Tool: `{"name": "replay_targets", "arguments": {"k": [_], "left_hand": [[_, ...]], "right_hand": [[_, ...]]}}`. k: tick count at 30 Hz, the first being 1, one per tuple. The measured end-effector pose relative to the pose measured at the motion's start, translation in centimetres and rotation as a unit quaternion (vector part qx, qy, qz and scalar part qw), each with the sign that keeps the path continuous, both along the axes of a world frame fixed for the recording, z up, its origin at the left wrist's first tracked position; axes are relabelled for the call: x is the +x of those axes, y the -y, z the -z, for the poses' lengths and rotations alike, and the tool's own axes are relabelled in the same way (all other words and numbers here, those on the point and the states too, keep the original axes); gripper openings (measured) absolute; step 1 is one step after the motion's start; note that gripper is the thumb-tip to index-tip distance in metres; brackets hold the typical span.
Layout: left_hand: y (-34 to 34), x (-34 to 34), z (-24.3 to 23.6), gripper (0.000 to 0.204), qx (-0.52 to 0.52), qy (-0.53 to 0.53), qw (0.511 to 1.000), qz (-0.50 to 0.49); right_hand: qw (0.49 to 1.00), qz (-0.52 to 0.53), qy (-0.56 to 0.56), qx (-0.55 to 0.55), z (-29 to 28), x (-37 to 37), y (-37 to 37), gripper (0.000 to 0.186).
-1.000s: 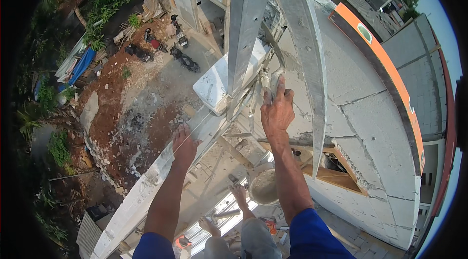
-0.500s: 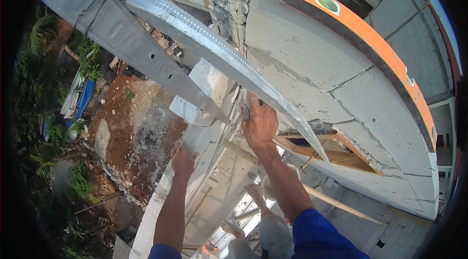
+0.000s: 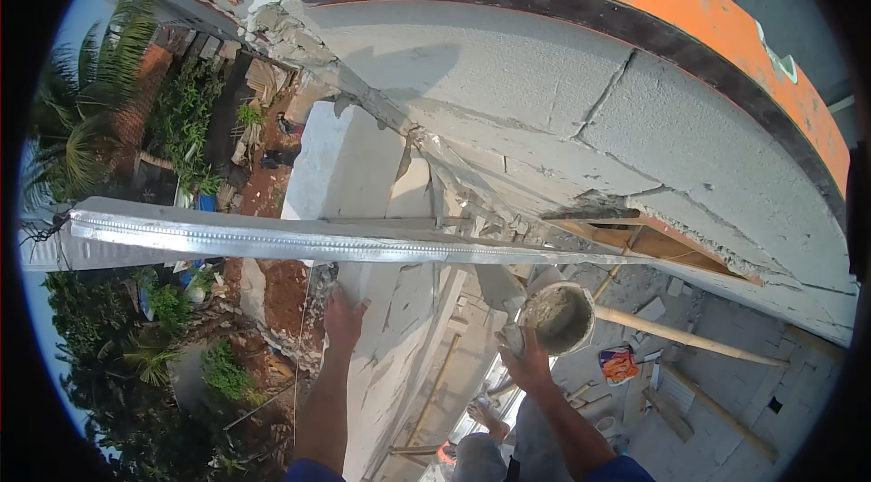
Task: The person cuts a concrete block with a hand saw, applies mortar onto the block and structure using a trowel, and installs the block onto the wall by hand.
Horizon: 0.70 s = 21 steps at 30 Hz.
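Note:
My right hand is closed around the handle of a trowel, whose grey blade points up and away from me. Beside the blade stands a bucket with grey wet mortar in it. My left hand rests at the outer edge of a pale wall top, thumb apart and holding nothing. A shiny metal profile crosses in front of me, just beyond both hands. The far end of the wall top passes under it.
An orange spirit level lies along the grey block wall ahead. Below that wall is a wooden-framed opening. A bamboo pole runs right of the bucket. On the left the ground drops far below, with plants and red soil.
My right hand has come down from the wall joint to beside the mortar bucket, the trowel now plainly visible. My left hand stays at the wall edge. The whole view has turned.

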State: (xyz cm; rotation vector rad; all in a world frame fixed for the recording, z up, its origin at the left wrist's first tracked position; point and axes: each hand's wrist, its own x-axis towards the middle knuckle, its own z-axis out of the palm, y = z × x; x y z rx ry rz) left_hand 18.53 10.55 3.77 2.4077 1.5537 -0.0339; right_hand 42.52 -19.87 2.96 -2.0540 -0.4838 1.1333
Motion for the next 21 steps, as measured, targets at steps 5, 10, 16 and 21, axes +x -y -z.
{"name": "replay_targets", "arguments": {"k": [5, 10, 16, 21], "left_hand": [[-0.1, 0.1, 0.0, 0.08, 0.014, -0.009, 1.0, 0.025], [0.2, 0.1, 0.8, 0.071, 0.01, -0.032, 0.998, 0.046], [0.6, 0.0, 1.4, 0.072, 0.064, -0.049, 0.994, 0.071], [0.4, -0.4, 1.9, 0.067, 0.13, -0.059, 0.984, 0.109]], "right_hand": [[0.996, 0.011, 0.091, -0.005, 3.0, 1.6, 11.4, 0.054], [0.983, 0.016, 0.123, -0.138, 6.3, 3.5, 19.5, 0.05], [0.956, -0.049, 0.189, -0.221, 11.8, 4.9, 24.3, 0.039], [0.915, -0.166, 0.291, -0.223, 16.1, 5.8, 23.8, 0.029]]}}
